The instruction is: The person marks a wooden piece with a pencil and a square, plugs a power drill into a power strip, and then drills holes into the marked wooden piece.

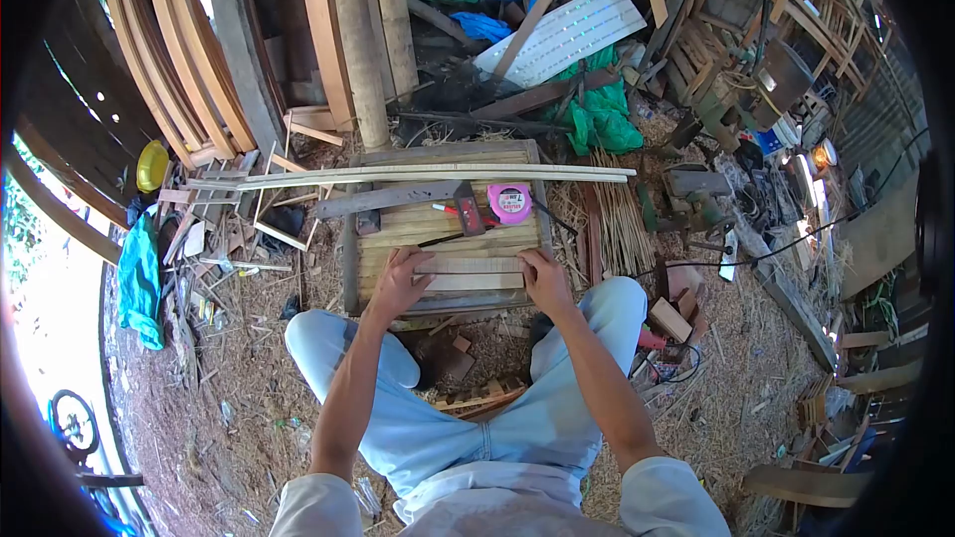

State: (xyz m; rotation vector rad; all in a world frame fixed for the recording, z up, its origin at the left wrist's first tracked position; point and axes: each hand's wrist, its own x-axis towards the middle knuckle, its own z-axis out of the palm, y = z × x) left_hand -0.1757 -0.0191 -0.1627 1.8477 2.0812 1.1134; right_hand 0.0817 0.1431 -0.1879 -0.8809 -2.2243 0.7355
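Note:
Short pale wooden strips [472,266] lie side by side across the front of a low slatted table [386,251]. My left hand [400,280] grips their left ends, thumb on the near side. At the right ends, my right hand [545,281] pinches the strips in its fingers. Just beyond stands a try square with a dark handle [468,209] and a grey blade [398,199]. A pink tape measure [509,203] sits to its right. Long thin wooden strips [438,175] stretch across the table's far side, overhanging both ends.
Curved timber planks [179,50] lean at the back left. Green plastic sheeting [605,119] and a white perforated panel [567,35] lie behind the table. A bundle of thin sticks [622,224] is on the right. Wood shavings and offcuts cover the ground; a black cable [766,257] runs at right.

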